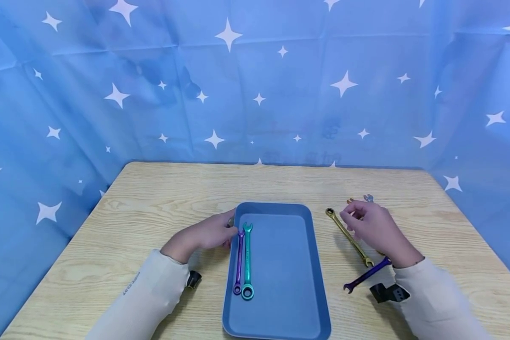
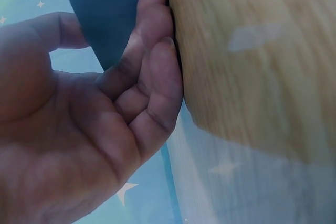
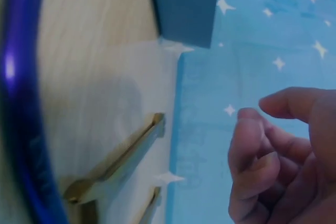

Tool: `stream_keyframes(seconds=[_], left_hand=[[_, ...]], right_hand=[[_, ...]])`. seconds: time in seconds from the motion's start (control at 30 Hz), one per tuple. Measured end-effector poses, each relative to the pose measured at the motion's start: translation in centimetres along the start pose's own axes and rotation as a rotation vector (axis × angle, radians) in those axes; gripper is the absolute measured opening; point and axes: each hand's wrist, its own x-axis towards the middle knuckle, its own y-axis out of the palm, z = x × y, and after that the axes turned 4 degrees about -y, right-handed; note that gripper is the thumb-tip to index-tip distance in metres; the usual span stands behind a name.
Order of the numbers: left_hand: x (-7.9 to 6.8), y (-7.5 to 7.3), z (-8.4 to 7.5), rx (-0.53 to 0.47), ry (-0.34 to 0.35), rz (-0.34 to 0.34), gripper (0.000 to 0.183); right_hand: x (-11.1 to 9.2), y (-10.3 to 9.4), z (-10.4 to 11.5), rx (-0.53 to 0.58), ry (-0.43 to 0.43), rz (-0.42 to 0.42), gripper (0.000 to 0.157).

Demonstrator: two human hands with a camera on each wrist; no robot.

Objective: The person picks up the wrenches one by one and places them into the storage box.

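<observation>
My left hand point(image 1: 210, 231) grips the left wall of a blue tray point(image 1: 280, 326), thumb over the rim and fingers against the outside, as the left wrist view shows. Inside the tray, along that wall, lie a purple wrench point(image 1: 239, 264) and a longer green wrench point(image 1: 247, 259), side by side. My right hand point(image 1: 376, 226) is raised over the wrenches at the right, fingers loosely bent, holding nothing. Beside it on the table rests a gold ratcheting wrench point(image 1: 349, 236). A dark purple wrench point(image 1: 367, 275) lies nearer, partly under the right wrist.
Past my right hand, an orange wrench end point(image 1: 350, 201) and a silver wrench end point(image 1: 368, 198) poke out; the hand hides the rest. The wooden table point(image 1: 153, 198) ends at the back against a blue star-patterned cloth point(image 1: 280, 104).
</observation>
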Motion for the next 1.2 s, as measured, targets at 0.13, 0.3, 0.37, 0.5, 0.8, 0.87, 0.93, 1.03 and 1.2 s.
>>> stream_keyframes(seconds=[0.13,0.3,0.37,0.5,0.8,0.87,0.93,1.03,1.2], left_hand=[[-0.1,0.0,0.0,0.007,-0.009,0.003,0.062],[-0.1,-0.2,-0.1,0.011,-0.019,0.000,0.063],[-0.1,-0.3,-0.1,0.002,-0.019,-0.001,0.062],[0.0,-0.3,0.1,-0.004,-0.018,-0.001,0.063],[0.3,0.0,0.3,0.003,-0.009,0.013,0.063],[0.3,0.0,0.3,0.009,-0.009,0.009,0.063],[0.3,0.0,0.3,0.013,-0.009,0.007,0.063],[0.3,0.0,0.3,0.014,-0.015,0.008,0.063],[0.2,-0.1,0.2,0.013,-0.025,0.009,0.063]], right_hand=[[0.3,0.4,-0.9,-0.012,0.009,0.047,0.031],[0.7,0.5,-1.9,-0.042,0.012,0.103,0.022],[0.8,0.4,-2.3,-0.061,0.011,0.130,0.021],[0.8,0.3,-2.9,-0.091,0.035,0.183,0.020],[0.3,0.3,-3.6,-0.114,0.092,0.290,0.024],[0.3,0.3,-3.8,-0.103,0.109,0.321,0.026],[0.3,0.3,-3.9,-0.104,0.114,0.344,0.027],[0.3,0.3,-4.0,-0.109,0.121,0.376,0.027],[0.2,0.3,-3.9,-0.141,0.071,0.418,0.025]])
